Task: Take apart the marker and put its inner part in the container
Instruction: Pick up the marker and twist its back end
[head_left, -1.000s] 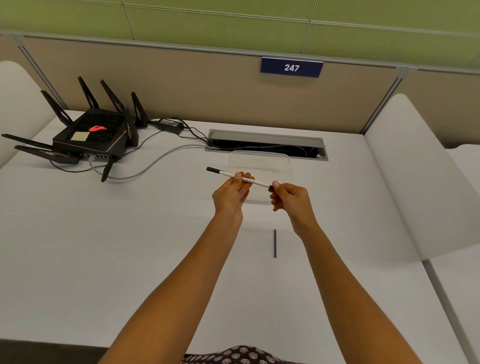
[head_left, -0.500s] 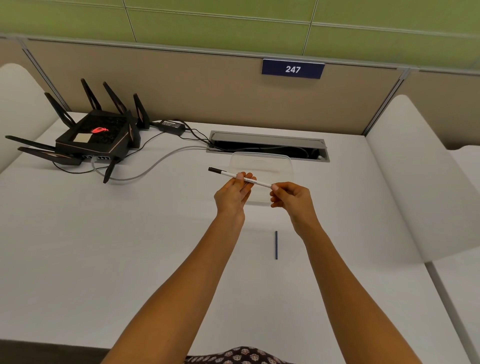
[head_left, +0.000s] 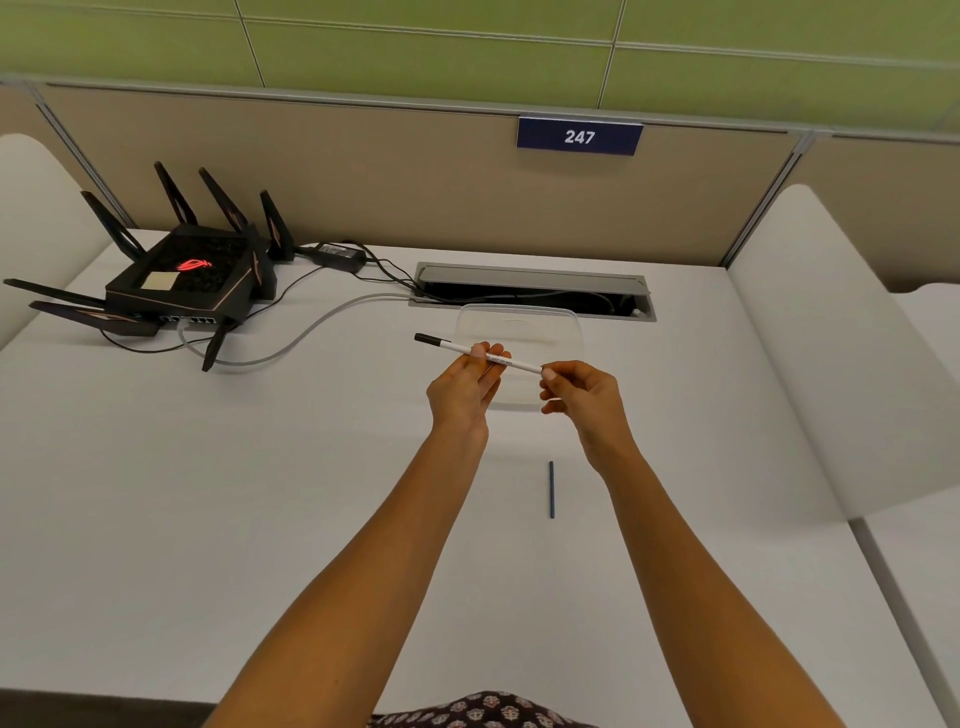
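A thin white marker with a black tip at its left end is held level above the desk. My left hand grips its middle from below. My right hand pinches its right end with the fingertips. Behind and under both hands lies a clear plastic container, shallow and hard to see against the white desk. A slim dark blue rod lies on the desk nearer to me, between my forearms, apart from both hands.
A black router with several antennas stands at the far left, with cables running to an open cable slot behind the container. A beige partition closes the back. White curved dividers flank the desk.
The dark piece seen at the marker's right end a second ago is now hidden inside my right fingers. Both hands stay in nearly the same place.
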